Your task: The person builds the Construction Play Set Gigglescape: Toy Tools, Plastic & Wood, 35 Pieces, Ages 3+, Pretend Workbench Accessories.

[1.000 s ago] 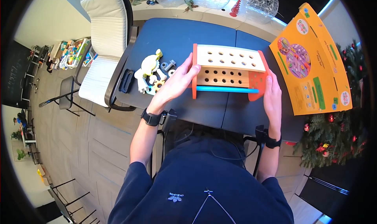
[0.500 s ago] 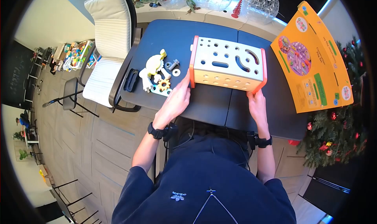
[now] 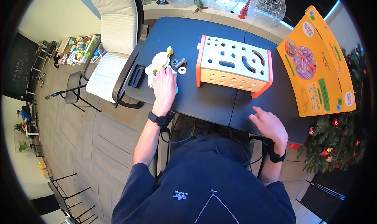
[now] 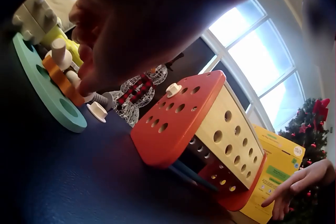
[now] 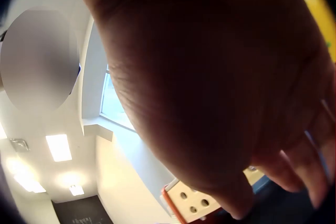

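My left hand (image 3: 164,87) is over a pile of toy parts at the table's left, fingers pointing down among them. In the left wrist view its fingertips are right at an orange gear (image 4: 62,79) and white pieces, beside a teal strip with holes (image 4: 44,90); I cannot tell whether they pinch one. A pale yellow piece (image 3: 160,60) lies beyond the fingers. The toy workbench (image 3: 231,59), a wooden box with red ends and a grey top with holes and slots, stands mid-table, untouched. My right hand (image 3: 270,126) hovers near the table's front edge, fingers loosely spread, holding nothing.
A grey bolt (image 3: 180,62) and a white ring (image 3: 182,70) lie right of the pile. A black tray (image 3: 136,76) sits at the left edge. The large yellow box (image 3: 318,67) stands at the right, by a decorated tree (image 3: 333,141). A white chair (image 3: 114,35) is at the left.
The workbench was turned so its slotted top faces up, then both hands let go. My left hand has moved left to the parts; my right has drawn back toward the front edge.
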The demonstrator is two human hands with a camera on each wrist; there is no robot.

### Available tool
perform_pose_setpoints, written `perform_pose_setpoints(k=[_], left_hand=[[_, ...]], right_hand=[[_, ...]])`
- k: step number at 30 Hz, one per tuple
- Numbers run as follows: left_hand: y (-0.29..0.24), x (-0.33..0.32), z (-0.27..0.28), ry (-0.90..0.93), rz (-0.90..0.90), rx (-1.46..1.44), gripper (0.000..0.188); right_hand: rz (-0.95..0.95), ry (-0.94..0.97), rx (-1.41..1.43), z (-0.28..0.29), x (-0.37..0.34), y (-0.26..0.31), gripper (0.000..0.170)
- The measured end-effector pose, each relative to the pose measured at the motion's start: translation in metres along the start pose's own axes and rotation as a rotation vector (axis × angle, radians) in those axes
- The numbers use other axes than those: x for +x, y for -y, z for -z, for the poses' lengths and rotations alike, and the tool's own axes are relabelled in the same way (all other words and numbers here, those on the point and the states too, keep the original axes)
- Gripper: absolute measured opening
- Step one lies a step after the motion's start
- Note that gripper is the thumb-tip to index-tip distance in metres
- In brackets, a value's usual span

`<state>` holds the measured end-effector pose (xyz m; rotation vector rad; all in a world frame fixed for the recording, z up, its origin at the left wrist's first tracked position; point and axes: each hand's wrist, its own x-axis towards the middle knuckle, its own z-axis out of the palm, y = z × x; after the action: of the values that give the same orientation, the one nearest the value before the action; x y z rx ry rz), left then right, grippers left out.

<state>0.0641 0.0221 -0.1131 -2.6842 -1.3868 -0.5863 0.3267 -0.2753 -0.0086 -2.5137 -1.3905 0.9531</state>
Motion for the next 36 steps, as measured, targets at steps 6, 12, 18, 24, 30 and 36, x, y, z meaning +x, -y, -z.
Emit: perform_pose_setpoints(k=[6, 12, 18, 24, 30, 36], left_hand=[[0.008, 0.005, -0.018, -0.006, -0.041, -0.011, 0.021], [0.002, 0.012, -0.009, -0.021, -0.015, -0.096, 0.026], [0.007, 0.019, -0.023, -0.019, -0.102, -0.036, 0.023], [0.000, 0.012, -0.011, -0.074, -0.158, -0.179, 0.025], [-0.027, -0.020, 0.044, 0.112, 0.179, -0.647, 0.025], [-0.029, -0.046, 0.043, 0.245, 0.343, -1.061, 0.030]], right_hand=[[0.333, 0.033, 0.072, -0.008, 0.019, 0.045, 0.043], [0.458, 0.055, 0.093, -0.021, 0.050, 0.089, 0.037], [0.530, 0.074, 0.115, -0.031, 0.063, 0.106, 0.037], [0.491, 0.111, 0.346, -0.042, 0.083, 0.120, 0.036], [0.519, 0.127, 0.720, -0.080, 0.115, 0.133, 0.045], [0.558, 0.116, 0.832, -0.095, 0.123, 0.144, 0.041]])
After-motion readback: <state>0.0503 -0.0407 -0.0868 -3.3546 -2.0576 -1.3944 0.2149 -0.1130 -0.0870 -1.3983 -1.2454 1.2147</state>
